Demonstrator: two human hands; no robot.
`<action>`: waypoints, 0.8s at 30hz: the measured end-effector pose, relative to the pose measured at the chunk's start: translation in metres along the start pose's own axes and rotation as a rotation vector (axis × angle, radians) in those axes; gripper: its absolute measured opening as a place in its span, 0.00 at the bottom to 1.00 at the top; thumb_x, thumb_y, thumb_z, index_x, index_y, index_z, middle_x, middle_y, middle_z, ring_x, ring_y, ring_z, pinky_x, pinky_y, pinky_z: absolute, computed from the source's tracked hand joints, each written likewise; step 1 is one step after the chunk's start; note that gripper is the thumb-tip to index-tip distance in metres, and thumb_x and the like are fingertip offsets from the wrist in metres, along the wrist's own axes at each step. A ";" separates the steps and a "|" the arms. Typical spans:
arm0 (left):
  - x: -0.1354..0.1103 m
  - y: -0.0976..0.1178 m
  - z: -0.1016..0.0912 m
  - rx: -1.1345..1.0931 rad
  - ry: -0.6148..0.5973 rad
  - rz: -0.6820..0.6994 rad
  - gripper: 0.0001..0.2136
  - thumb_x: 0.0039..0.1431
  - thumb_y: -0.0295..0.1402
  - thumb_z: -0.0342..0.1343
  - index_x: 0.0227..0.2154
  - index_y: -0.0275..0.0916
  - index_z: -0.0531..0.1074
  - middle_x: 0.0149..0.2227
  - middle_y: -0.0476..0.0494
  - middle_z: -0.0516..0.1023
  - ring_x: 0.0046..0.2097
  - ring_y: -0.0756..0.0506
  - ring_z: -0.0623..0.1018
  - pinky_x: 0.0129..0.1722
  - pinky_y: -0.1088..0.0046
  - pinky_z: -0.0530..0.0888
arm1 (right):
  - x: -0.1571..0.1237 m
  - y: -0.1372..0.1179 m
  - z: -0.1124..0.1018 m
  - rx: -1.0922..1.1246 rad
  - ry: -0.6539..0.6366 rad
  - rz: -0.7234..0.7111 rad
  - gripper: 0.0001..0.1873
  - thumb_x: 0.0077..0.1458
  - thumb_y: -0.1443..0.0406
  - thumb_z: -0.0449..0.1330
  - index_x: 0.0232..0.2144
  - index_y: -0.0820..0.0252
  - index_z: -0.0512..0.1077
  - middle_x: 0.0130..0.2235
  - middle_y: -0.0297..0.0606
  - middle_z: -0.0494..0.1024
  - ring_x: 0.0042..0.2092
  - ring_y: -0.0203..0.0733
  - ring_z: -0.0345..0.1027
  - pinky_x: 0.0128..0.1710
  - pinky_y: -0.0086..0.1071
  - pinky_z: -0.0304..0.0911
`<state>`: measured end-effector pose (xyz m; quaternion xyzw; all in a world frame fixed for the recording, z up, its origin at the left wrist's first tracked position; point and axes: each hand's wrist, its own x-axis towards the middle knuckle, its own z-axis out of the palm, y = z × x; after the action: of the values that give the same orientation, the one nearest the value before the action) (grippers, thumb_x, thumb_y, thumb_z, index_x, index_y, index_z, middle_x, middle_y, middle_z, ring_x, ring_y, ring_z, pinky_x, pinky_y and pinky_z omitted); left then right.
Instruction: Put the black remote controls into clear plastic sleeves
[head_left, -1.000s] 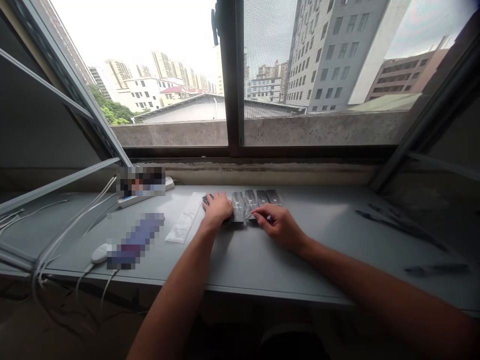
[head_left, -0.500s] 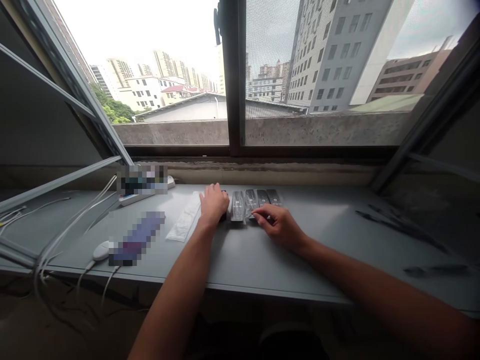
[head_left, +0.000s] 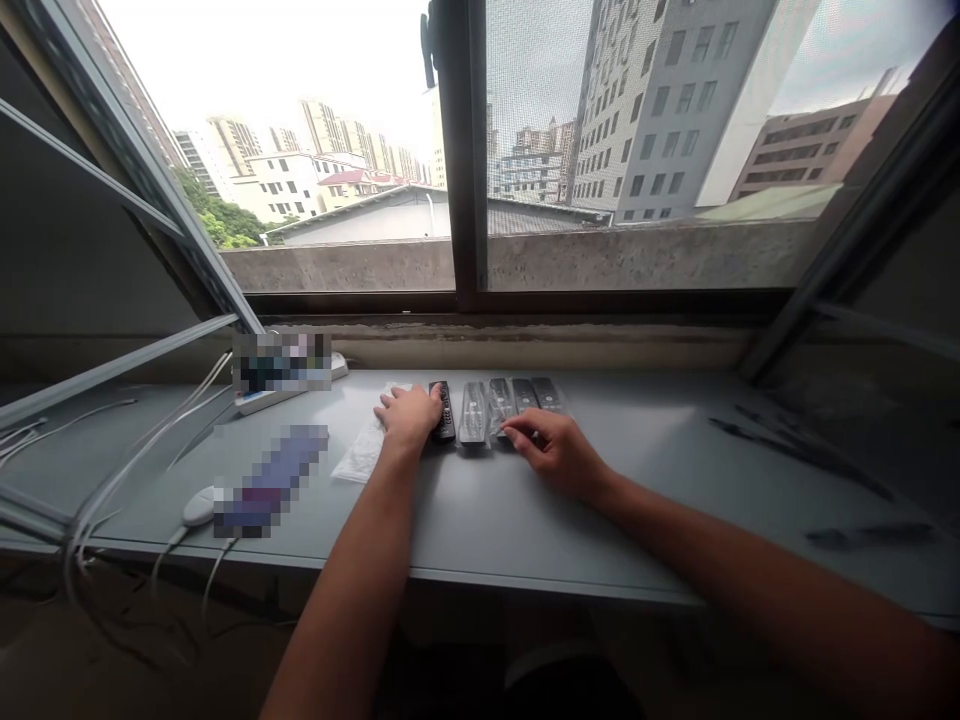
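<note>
Several dark remote controls lie side by side on a grey desk [head_left: 480, 520] below the window. The leftmost black remote [head_left: 445, 408] is bare; the others [head_left: 517, 400] seem wrapped in clear plastic. My left hand [head_left: 409, 415] rests flat, fingers spread, on a clear plastic sleeve [head_left: 361, 450], its thumb side touching the black remote. My right hand [head_left: 551, 450] lies at the near ends of the wrapped remotes with fingers curled, fingertips pressing on one of them.
A white power strip [head_left: 292, 395] and white cables [head_left: 135, 460] lie at the left, with a white mouse [head_left: 199, 505] near the front edge. A blurred oblong object [head_left: 270, 480] lies beside it. Dark strips [head_left: 795, 455] sit on the right. The window frame stands behind.
My left hand has slid leftward off the black remote onto the plastic sleeve, uncovering that remote. My right hand has hardly moved.
</note>
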<state>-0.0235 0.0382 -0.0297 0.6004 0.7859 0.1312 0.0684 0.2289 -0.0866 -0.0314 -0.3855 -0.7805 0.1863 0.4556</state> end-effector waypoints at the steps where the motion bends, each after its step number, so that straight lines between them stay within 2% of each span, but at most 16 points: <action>1: -0.001 0.001 -0.001 0.007 -0.011 -0.002 0.38 0.72 0.58 0.38 0.60 0.34 0.80 0.69 0.12 0.69 0.70 0.14 0.65 0.64 0.32 0.62 | 0.000 0.000 0.000 -0.002 0.000 -0.001 0.09 0.72 0.61 0.62 0.44 0.55 0.83 0.39 0.40 0.85 0.38 0.46 0.78 0.35 0.37 0.71; 6: -0.005 0.004 -0.007 0.020 -0.040 -0.006 0.39 0.72 0.59 0.38 0.60 0.30 0.79 0.71 0.11 0.66 0.72 0.14 0.63 0.66 0.33 0.61 | -0.001 0.000 0.000 -0.007 -0.007 0.001 0.09 0.72 0.61 0.61 0.44 0.55 0.83 0.38 0.40 0.84 0.37 0.45 0.77 0.35 0.37 0.70; 9: -0.009 0.004 -0.011 -0.001 -0.041 0.018 0.33 0.73 0.55 0.45 0.60 0.32 0.79 0.69 0.13 0.70 0.72 0.17 0.66 0.67 0.33 0.62 | -0.001 0.000 0.000 -0.007 -0.009 0.006 0.10 0.72 0.60 0.61 0.44 0.55 0.83 0.38 0.40 0.85 0.37 0.46 0.77 0.35 0.37 0.70; 11: -0.011 0.003 -0.015 -0.061 -0.001 0.066 0.27 0.73 0.48 0.50 0.61 0.33 0.78 0.66 0.16 0.73 0.70 0.20 0.70 0.67 0.36 0.64 | -0.001 0.000 0.000 -0.006 -0.002 0.010 0.10 0.72 0.60 0.61 0.44 0.55 0.83 0.38 0.40 0.84 0.37 0.46 0.77 0.35 0.37 0.70; 13: -0.013 0.005 -0.019 -0.192 0.110 0.185 0.24 0.72 0.39 0.53 0.65 0.33 0.74 0.69 0.21 0.72 0.71 0.25 0.69 0.70 0.43 0.65 | 0.000 0.001 -0.001 -0.001 0.014 0.018 0.10 0.72 0.61 0.61 0.45 0.55 0.83 0.39 0.40 0.84 0.38 0.45 0.77 0.34 0.37 0.70; 15: -0.016 0.011 -0.022 -0.410 0.220 0.377 0.26 0.71 0.31 0.53 0.70 0.36 0.69 0.74 0.28 0.66 0.74 0.31 0.67 0.73 0.54 0.64 | 0.000 0.002 -0.001 0.003 0.036 0.035 0.10 0.73 0.60 0.61 0.45 0.55 0.83 0.39 0.40 0.84 0.37 0.45 0.76 0.34 0.37 0.69; 16: -0.018 0.015 -0.024 -0.555 0.232 0.475 0.28 0.70 0.28 0.54 0.72 0.38 0.67 0.75 0.32 0.66 0.74 0.34 0.68 0.73 0.58 0.65 | 0.000 0.002 -0.001 0.002 0.050 0.046 0.11 0.73 0.60 0.61 0.46 0.55 0.83 0.38 0.40 0.83 0.36 0.44 0.75 0.33 0.37 0.69; 18: -0.023 0.026 -0.026 -0.890 0.138 0.607 0.31 0.70 0.27 0.55 0.75 0.43 0.62 0.72 0.34 0.70 0.68 0.37 0.76 0.69 0.59 0.71 | 0.001 0.004 -0.001 -0.002 0.091 0.067 0.12 0.73 0.58 0.61 0.50 0.55 0.81 0.39 0.40 0.82 0.36 0.44 0.74 0.33 0.37 0.70; 20: -0.031 0.036 -0.027 -1.229 -0.056 0.627 0.39 0.69 0.30 0.60 0.79 0.46 0.52 0.66 0.34 0.77 0.60 0.39 0.83 0.64 0.56 0.77 | 0.002 0.006 0.000 -0.002 0.146 0.078 0.18 0.71 0.57 0.63 0.58 0.55 0.77 0.44 0.43 0.81 0.41 0.47 0.76 0.35 0.38 0.72; 21: -0.035 0.040 -0.027 -1.368 -0.164 0.625 0.42 0.68 0.32 0.64 0.79 0.47 0.50 0.63 0.34 0.80 0.57 0.39 0.85 0.63 0.55 0.77 | 0.003 0.008 0.000 0.001 0.173 0.081 0.22 0.70 0.55 0.65 0.62 0.55 0.74 0.48 0.45 0.80 0.45 0.49 0.77 0.37 0.39 0.74; 22: -0.038 0.043 -0.028 -1.491 -0.272 0.625 0.44 0.65 0.33 0.68 0.78 0.46 0.51 0.60 0.35 0.83 0.55 0.40 0.86 0.63 0.54 0.77 | 0.004 0.009 0.000 0.004 0.196 0.083 0.28 0.69 0.54 0.66 0.66 0.55 0.71 0.52 0.47 0.79 0.50 0.52 0.76 0.39 0.40 0.75; 24: -0.045 0.048 -0.029 -1.675 -0.463 0.630 0.45 0.58 0.34 0.75 0.75 0.45 0.60 0.54 0.37 0.86 0.52 0.40 0.87 0.63 0.55 0.76 | 0.005 0.012 0.000 0.018 0.215 0.089 0.36 0.66 0.51 0.69 0.70 0.53 0.67 0.60 0.51 0.75 0.57 0.56 0.74 0.44 0.44 0.77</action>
<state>0.0249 0.0033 0.0094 0.5522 0.2013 0.5461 0.5969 0.2331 -0.0754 -0.0364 -0.4332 -0.7075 0.1708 0.5316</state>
